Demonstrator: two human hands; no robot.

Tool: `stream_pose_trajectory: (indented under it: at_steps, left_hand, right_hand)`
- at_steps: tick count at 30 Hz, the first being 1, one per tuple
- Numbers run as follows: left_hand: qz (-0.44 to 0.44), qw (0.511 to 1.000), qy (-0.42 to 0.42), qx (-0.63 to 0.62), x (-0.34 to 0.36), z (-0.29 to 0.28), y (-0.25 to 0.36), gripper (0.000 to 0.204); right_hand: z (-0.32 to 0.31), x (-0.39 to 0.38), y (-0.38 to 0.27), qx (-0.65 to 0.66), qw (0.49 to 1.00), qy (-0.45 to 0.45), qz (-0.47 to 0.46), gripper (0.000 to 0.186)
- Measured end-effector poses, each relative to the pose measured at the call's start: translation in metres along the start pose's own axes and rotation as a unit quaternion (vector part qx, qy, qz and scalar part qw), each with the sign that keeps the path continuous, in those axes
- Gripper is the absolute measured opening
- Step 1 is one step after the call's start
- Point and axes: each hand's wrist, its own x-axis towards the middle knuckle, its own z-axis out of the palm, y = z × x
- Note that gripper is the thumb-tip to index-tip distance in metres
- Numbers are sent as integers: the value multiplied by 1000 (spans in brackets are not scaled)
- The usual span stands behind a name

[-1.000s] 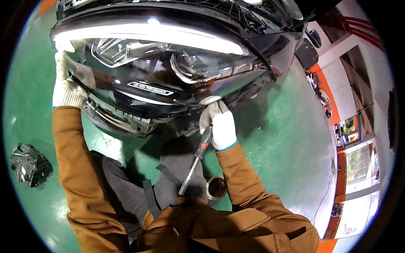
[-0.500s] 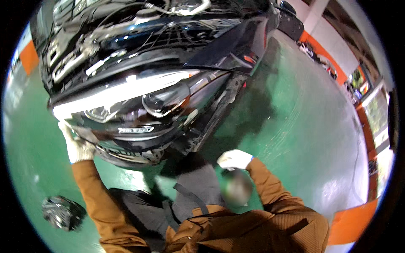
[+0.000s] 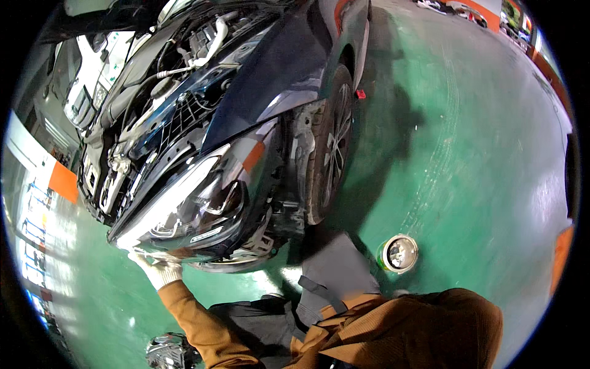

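Note:
My left hand point(image 3: 158, 270), in a white knit glove, grips the lower left corner of a car headlight point(image 3: 203, 197). Its fingers reach up to the lamp's edge, and the fingertips are partly hidden there. The headlight has a long bright strip along its top and an orange side marker; it sits at the front corner of a dark blue car point(image 3: 264, 80). My right hand does not show; the right sleeve point(image 3: 442, 326) bends back toward the lower edge.
The engine bay stands uncovered behind the headlight. A front wheel point(image 3: 335, 147) shows right of it, its fender liner area exposed. On the green floor are a small bucket point(image 3: 401, 253) with items inside, a black part point(image 3: 169, 352) at lower left, and a small red object point(image 3: 361, 95).
My view has swung, bringing the wheel and the bucket's contents into sight. My right hand, earlier above the bucket, has gone out of view. My left hand stays at the headlight's corner.

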Motion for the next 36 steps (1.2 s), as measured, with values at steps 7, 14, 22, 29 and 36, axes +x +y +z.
stream_pose_trajectory:
  at_steps: [7,14,22,29,36]
  left_hand:
    - [44,999,-9,23,4,-9,6,79]
    - [20,997,-44,62,1,-8,2,88]
    - [23,996,-6,80,21,-28,8,89]
    - [70,979,29,191,26,-37,13,92]
    - [99,951,-29,290,34,-46,19,85]
  right_hand:
    - [-236,-89,-134,73,870,416,-253,28]
    - [-345,-127,-325,478,539,348,-600,49]
    - [-374,-115,-367,682,491,151,-520,57]
    - [-373,-76,-351,495,544,177,-654,43]
    - [-374,-79,-347,216,542,513,-630,33]
